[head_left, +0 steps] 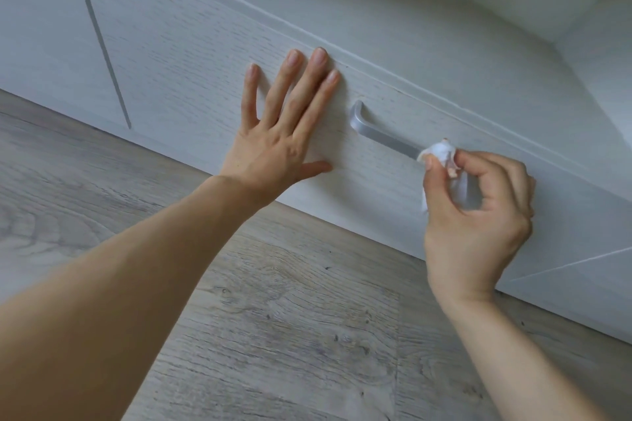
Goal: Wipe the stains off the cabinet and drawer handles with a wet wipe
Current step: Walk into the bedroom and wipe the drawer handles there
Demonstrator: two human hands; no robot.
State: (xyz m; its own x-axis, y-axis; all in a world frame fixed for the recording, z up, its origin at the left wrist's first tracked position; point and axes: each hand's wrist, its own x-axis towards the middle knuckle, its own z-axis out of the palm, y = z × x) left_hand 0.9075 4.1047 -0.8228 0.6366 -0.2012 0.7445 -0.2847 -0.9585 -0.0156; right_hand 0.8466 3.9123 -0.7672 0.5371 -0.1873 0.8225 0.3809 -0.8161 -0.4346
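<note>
- Your two bare forearms fill the near part of the head view, reaching out over a floor of grey, wood-grain planks with knots and pale streaks.
- Your left hand lies flat on the drawer front, fingers straight and spread wide, thumb stretched out to the side; it holds nothing.
- That drawer front is a pale, whitish panel with a fine brushed wood-grain texture running along its length; thin seams mark its edges, and a narrow dark gap separates it from the cabinet door to its left.
- Your right hand has its fingers curled, with thumb and forefinger pinching a crumpled white wet wipe; part of the wipe trails down inside your palm.
- The wipe carries a small pinkish-orange mark near your fingertips.
- You hold the bunched wipe against the drawer handle, at the right-hand portion of the bar that shows; the wipe and your fingers hide the rest of that end.
- This handle is a slim bar of matte silver metal, flat-faced, with a rounded bend at its left end where it turns in to meet the panel, just beside your left hand's forefinger.
- No brand, label or writing can be read anywhere.
</note>
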